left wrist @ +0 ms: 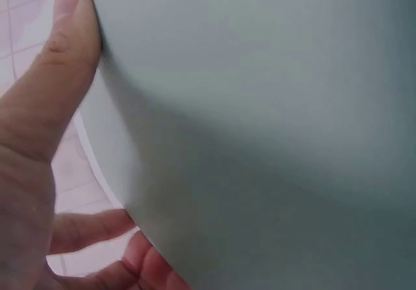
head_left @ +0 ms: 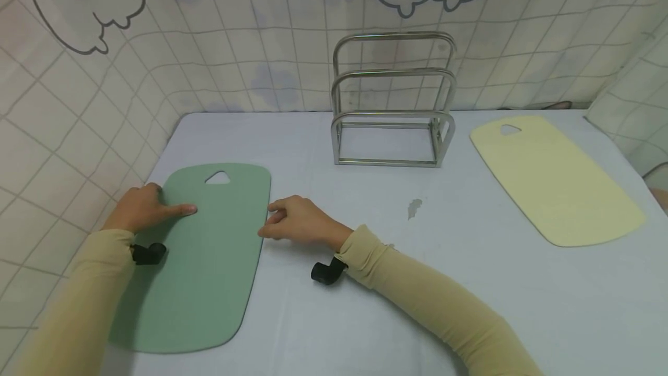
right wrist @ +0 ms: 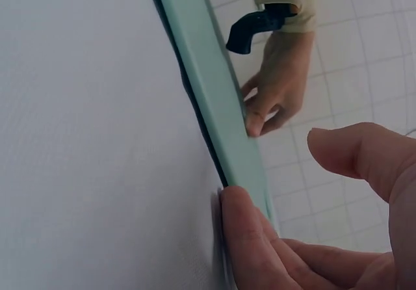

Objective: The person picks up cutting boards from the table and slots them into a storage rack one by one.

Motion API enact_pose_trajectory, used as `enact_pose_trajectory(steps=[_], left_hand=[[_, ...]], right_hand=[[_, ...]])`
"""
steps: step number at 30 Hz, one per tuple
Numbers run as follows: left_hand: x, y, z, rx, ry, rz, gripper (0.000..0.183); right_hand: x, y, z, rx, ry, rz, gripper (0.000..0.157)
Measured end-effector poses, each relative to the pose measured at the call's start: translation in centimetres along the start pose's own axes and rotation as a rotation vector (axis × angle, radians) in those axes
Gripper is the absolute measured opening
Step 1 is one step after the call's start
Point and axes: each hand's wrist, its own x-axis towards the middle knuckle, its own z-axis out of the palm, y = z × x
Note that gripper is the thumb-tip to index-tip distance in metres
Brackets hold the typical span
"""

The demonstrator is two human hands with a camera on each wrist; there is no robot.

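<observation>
A green cutting board (head_left: 209, 260) with a triangular hanging hole lies on the left part of the white-covered table. My left hand (head_left: 141, 208) grips its left edge, the thumb resting on top and the other fingers at the rim, partly hidden below it in the left wrist view. At the opposite edge is my right hand (head_left: 305, 220). Its fingertips (right wrist: 240, 212) touch the board's side close to the tabletop, while the thumb (right wrist: 344, 148) stands apart from the board.
A metal rack (head_left: 394, 115) with several upright loops stands at the back middle. A pale yellow cutting board (head_left: 558, 184) lies on the right side of the table (head_left: 396, 306). A small grey mark (head_left: 414, 208) shows on the cloth. Checked curtains (head_left: 250, 45) hang behind and beside the table.
</observation>
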Motion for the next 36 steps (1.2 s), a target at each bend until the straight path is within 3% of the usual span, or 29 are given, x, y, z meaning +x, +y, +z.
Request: enact_pose_trajectory(steps=[12,19,25,36], left_hand=[[0.24,0.25,-0.54,-0.008,-0.084,-0.085,0.117],[0.53,0.16,-0.45,-0.013,-0.117,-0.123,0.123],[0.48,0.05,-0.53,-0.024,-0.159,-0.139,0.129],[0.74,0.00,-0.58,-0.006,-0.199,-0.140,0.131]], right_hand=[[0.53,0.43,0.30,0.079,0.074,0.058,0.055],[0.43,0.18,0.38,0.240,0.066,0.126,0.059],[0.54,0.64,0.34,0.326,0.051,0.122,0.049],[0.78,0.75,0.34,0.328,0.062,0.112,0.036]])
